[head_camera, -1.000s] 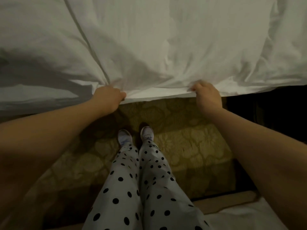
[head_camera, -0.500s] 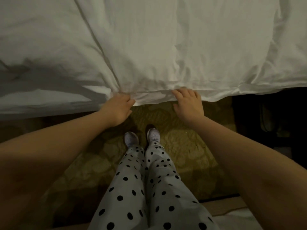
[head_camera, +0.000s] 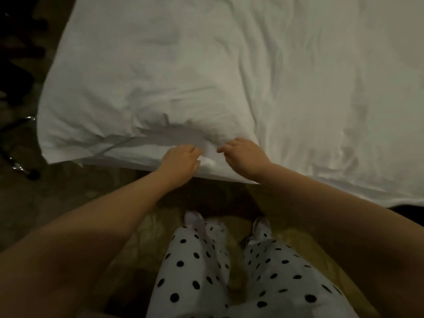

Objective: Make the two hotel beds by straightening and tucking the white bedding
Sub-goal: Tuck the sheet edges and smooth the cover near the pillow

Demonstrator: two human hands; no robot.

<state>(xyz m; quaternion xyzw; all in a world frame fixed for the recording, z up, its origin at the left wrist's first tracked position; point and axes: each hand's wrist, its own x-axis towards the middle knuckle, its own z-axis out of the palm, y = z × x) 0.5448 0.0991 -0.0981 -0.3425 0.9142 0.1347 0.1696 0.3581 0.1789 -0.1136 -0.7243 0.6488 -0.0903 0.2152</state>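
White bedding (head_camera: 206,76) covers the bed and fills the upper part of the head view, creased toward its near edge. My left hand (head_camera: 181,160) has its fingers curled on the near edge of the bedding. My right hand (head_camera: 244,154) sits a short way to its right, fingers bent on the same edge. Between the two hands the cloth is bunched into folds. The left corner of the bedding (head_camera: 49,157) hangs over the bed's corner.
A patterned olive carpet (head_camera: 142,230) lies below the bed edge. My legs in spotted trousers (head_camera: 206,271) and white shoes stand close to the bed. Dark floor with thin shiny legs (head_camera: 20,167) of some object lies at the left.
My hands have come closer together on the bedding's edge, and the right hand has moved left. The view has shifted so the bed's left corner now shows. My feet stand further apart.
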